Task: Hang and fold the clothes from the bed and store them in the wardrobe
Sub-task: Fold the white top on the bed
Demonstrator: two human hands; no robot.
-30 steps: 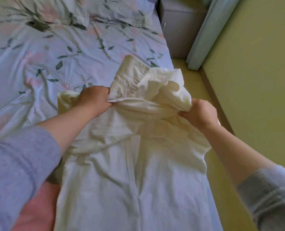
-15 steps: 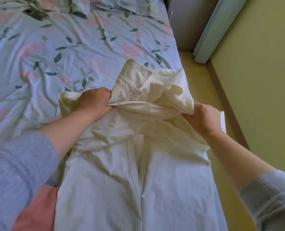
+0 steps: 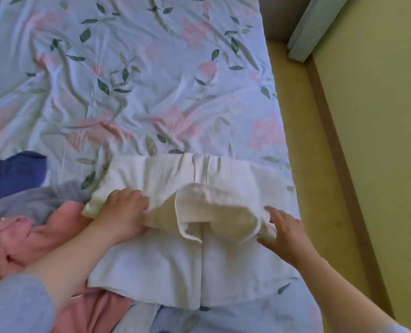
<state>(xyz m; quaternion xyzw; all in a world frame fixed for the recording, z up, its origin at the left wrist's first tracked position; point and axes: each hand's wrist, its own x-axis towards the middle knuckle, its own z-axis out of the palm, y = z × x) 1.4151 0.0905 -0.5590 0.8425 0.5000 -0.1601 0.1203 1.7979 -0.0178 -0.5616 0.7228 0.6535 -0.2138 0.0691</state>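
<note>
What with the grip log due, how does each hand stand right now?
Left hand: closed, gripping the white garment.
Right hand: open, straight fingers touching the garment's fold.

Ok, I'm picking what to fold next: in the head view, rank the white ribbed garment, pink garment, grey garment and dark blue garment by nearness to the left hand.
1. White ribbed garment, held by the left hand.
2. Pink garment and grey garment, just left of it: too close to call.
3. Dark blue garment, farthest left.
</note>
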